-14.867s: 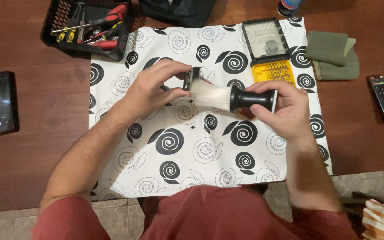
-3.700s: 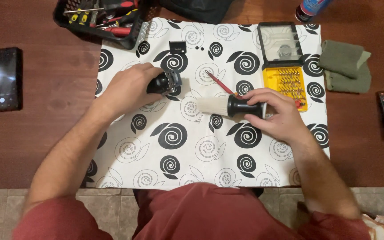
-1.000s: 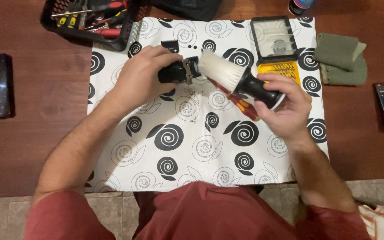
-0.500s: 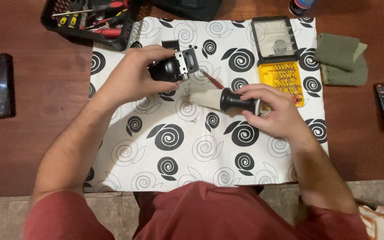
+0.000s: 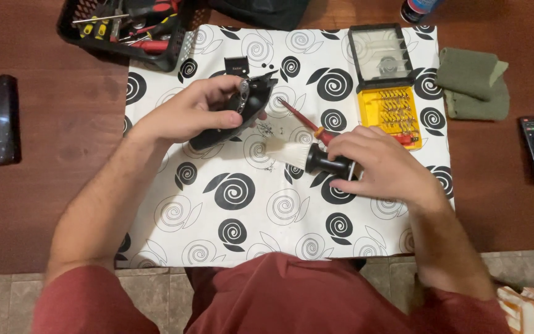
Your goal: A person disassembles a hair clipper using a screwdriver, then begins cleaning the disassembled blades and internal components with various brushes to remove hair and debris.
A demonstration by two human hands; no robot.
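Fingers of the left hand (image 5: 196,114) wrap around a black hair clipper (image 5: 236,111), held just above the spiral-patterned mat (image 5: 230,204); its long axis runs diagonally, blade end pointing up and to the right. Small dark bits (image 5: 267,128) lie on the mat beside it. Right hand (image 5: 381,167) fingers are clamped on the black handle of a white-bristled brush (image 5: 307,158), lying nearly level, bristles pointing left toward the clipper. Behind it rests a red screwdriver (image 5: 307,124), then a yellow bit case (image 5: 390,108) on the bench (image 5: 63,142).
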